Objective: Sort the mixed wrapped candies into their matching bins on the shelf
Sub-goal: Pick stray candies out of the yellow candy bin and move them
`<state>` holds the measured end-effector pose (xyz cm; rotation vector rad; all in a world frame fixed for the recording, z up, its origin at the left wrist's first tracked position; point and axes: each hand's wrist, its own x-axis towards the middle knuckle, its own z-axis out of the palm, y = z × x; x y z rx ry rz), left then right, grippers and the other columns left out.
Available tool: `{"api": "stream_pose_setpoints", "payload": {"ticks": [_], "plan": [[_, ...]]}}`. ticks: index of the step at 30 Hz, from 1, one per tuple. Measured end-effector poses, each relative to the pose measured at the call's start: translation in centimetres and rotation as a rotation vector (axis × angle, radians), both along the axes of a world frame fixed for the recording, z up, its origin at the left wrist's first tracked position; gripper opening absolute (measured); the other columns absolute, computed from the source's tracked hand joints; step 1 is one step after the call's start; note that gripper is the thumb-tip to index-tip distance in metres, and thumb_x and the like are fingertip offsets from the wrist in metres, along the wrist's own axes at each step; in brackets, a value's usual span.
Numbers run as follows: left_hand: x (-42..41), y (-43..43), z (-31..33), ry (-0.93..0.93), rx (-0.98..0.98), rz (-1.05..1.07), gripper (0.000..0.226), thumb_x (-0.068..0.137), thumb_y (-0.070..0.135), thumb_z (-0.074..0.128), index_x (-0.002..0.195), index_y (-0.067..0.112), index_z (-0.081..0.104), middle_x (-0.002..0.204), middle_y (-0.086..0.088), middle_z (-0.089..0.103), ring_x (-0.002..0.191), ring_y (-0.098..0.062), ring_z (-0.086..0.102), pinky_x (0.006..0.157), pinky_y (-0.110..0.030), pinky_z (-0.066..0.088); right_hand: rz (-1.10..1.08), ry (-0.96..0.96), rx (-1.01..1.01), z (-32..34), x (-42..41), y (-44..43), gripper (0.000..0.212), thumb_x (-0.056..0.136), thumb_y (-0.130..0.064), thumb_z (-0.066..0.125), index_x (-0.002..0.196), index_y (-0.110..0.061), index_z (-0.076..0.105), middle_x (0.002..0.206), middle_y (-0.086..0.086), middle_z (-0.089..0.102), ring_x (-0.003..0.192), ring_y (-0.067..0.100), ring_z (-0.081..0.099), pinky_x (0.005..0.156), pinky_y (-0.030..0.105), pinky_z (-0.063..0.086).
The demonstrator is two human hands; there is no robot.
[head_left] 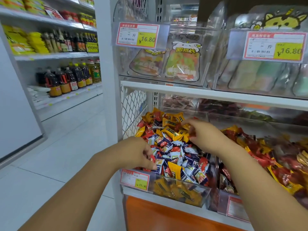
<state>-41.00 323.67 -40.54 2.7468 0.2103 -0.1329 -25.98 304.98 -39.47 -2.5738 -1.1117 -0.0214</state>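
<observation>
Two hands work over one clear bin (183,193) at the left end of the lower shelf (158,199). The bin is heaped above its rim with mixed candies (175,152) in yellow, red and blue-and-white wrappers.

The left hand (141,152) is at the bin's front left corner; its grip is curled closed round a red-wrapped candy (152,158). The right hand (203,135) is over the bin's right side, towards the back; its grip is a thumb-and-finger pinch on a small red piece (192,133).

A price label (134,180) is fixed to the bin's front wall; its small print cannot be read.

Just beside it to the right, a neighbouring bin (221,207) holds red and yellow packets (266,155) and is cut off at the frame's right edge.

Behind these bins, containers under the upper shelf (216,95) are dim, contents indistinct.

On the upper shelf, a clear box (160,77) holds printed snack bags (182,64). It carries a tag (138,35) marked 16.80.

Bottles (70,79) line blurred shelving at far left.
</observation>
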Motion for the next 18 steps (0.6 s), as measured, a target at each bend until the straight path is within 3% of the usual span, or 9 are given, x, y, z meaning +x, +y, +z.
{"api": "stream_pose_setpoints", "payload": {"ticks": [3, 6, 9, 12, 14, 16, 18], "plan": [[-0.1, 0.1, 0.1, -0.026, -0.03, -0.001, 0.026, 0.078, 0.04, 0.076, 0.063, 0.03, 0.057, 0.065, 0.014, 0.056, 0.064, -0.002, 0.052, 0.058, -0.021, 0.039, 0.073, 0.124, 0.188, 0.8, -0.9, -0.9, 0.039, 0.09, -0.009, 0.061, 0.116, -0.038, 0.056, 0.1, -0.008, 0.061, 0.082, 0.008, 0.06, 0.058, 0.015, 0.047], [-0.4, 0.7, 1.0, -0.067, -0.074, 0.02, 0.014, 0.083, 0.038, 0.072, 0.078, 0.026, 0.066, 0.076, 0.009, 0.066, 0.076, -0.012, 0.064, 0.065, -0.027, 0.049, 0.163, 0.173, 0.202, 2.2, -2.7, -0.9, 0.026, 0.093, -0.016, 0.06, 0.107, -0.038, 0.063, 0.098, -0.02, 0.062, 0.087, -0.004, 0.059, 0.067, 0.01, 0.045], [-0.9, 1.3, 1.5, -0.122, -0.137, 0.084, 0.009, 0.091, 0.029, 0.064, 0.092, 0.022, 0.058, 0.085, 0.005, 0.066, 0.076, -0.01, 0.069, 0.052, -0.019, 0.046, 0.235, 0.206, 0.136, 2.1, -4.4, 0.4, 0.021, 0.094, -0.019, 0.059, 0.103, -0.037, 0.067, 0.099, -0.022, 0.065, 0.089, -0.006, 0.06, 0.073, 0.012, 0.045], [-1.5, 1.6, 2.3, -0.144, -0.231, 0.123, 0.009, 0.093, 0.014, 0.061, 0.089, 0.022, 0.057, 0.085, 0.004, 0.069, 0.071, -0.006, 0.068, 0.059, -0.021, 0.055, 0.271, 0.187, 0.005, 0.0, -5.1, 2.6, 0.023, 0.097, -0.018, 0.055, 0.111, -0.03, 0.068, 0.116, -0.011, 0.065, 0.095, 0.005, 0.061, 0.078, 0.021, 0.047], [-1.9, 1.8, 2.8, -0.133, -0.25, 0.13, 0.013, 0.092, 0.012, 0.062, 0.09, 0.025, 0.062, 0.091, 0.003, 0.07, 0.074, -0.008, 0.069, 0.065, -0.026, 0.059, 0.281, 0.178, -0.134, -1.2, -5.1, 3.8, 0.031, 0.099, -0.017, 0.051, 0.127, -0.025, 0.06, 0.131, -0.003, 0.058, 0.111, 0.014, 0.056, 0.083, 0.022, 0.04], [-2.3, 1.6, 3.1, -0.082, -0.206, 0.127, 0.017, 0.091, 0.012, 0.062, 0.094, 0.028, 0.066, 0.099, 0.005, 0.068, 0.073, -0.009, 0.069, 0.068, -0.027, 0.06, 0.277, 0.194, -0.258, -1.6, -4.9, 4.4, 0.041, 0.1, -0.018, 0.049, 0.141, -0.023, 0.047, 0.142, 0.001, 0.048, 0.125, 0.02, 0.047, 0.086, 0.024, 0.035], [-2.4, 1.3, 2.8, -0.001, -0.052, 0.101, 0.018, 0.089, 0.016, 0.065, 0.1, 0.031, 0.068, 0.1, 0.01, 0.062, 0.076, -0.006, 0.065, 0.073, -0.025, 0.057, 0.273, 0.206, -0.325, -1.9, -4.7, 4.6, 0.049, 0.1, -0.014, 0.05, 0.146, -0.025, 0.036, 0.148, 0.001, 0.04, 0.131, 0.023, 0.042, 0.093, 0.029, 0.039]]}}
